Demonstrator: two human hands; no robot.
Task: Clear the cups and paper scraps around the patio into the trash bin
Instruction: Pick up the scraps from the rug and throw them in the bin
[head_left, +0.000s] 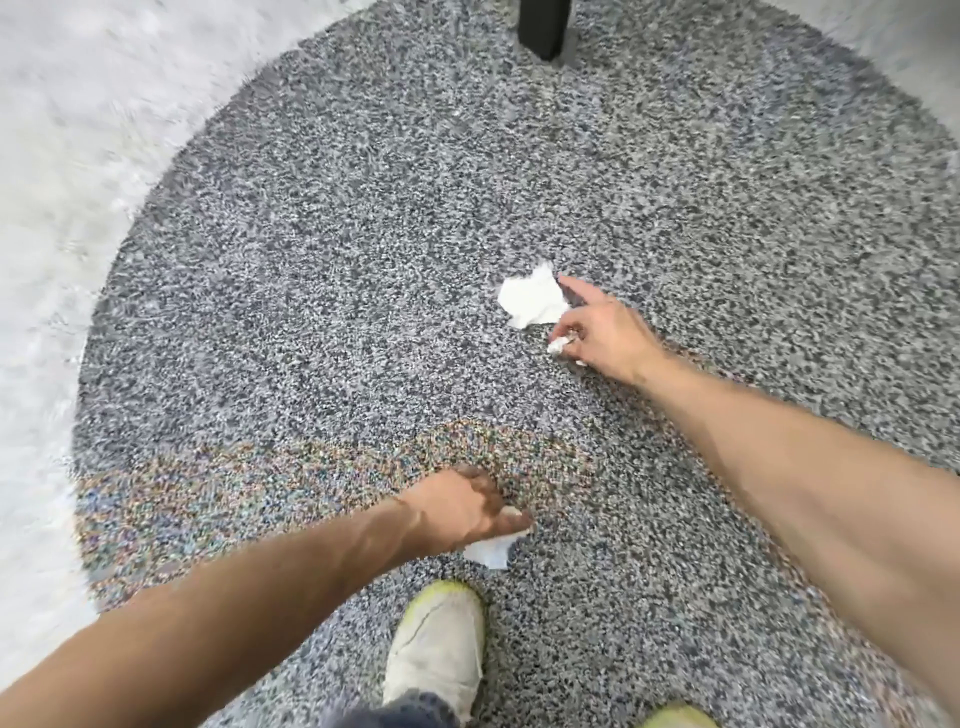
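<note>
A: Rug first. What lies on it?

B: Round speckled grey rug (363, 260) on a pale floor (62, 156); one crumpled white paper scrap (532, 301) lies loose on the pile, right of centre; its long axis runs roughly from upper right to lower left, with a torn peak pointing away from the person; no print, label or writing readable on it.

A: Right hand?

B: Right hand (602, 332) sits just beside that scrap on its right edge; forefinger stretched out, its tip at the scrap's upper right corner, touching or nearly so, hard to tell; the other fingers curl together, grip clamped on a small paper wad (560, 345), only a bit of white showing below the knuckles.

A: Left hand?

B: Left hand (462, 506) is lower and nearer the person, above the shoe; grip closed on a second paper piece (488, 551) that hangs out below the fingers; its long axis slants down to the right; blank as far as can be seen.

A: Anything else?

B: A worn whitish shoe (436, 644) with a yellow-green trim, toe pointing up the frame; a dark furniture leg (543, 26) stands on the rug at the top edge; the frame's margins are blurred.
</note>
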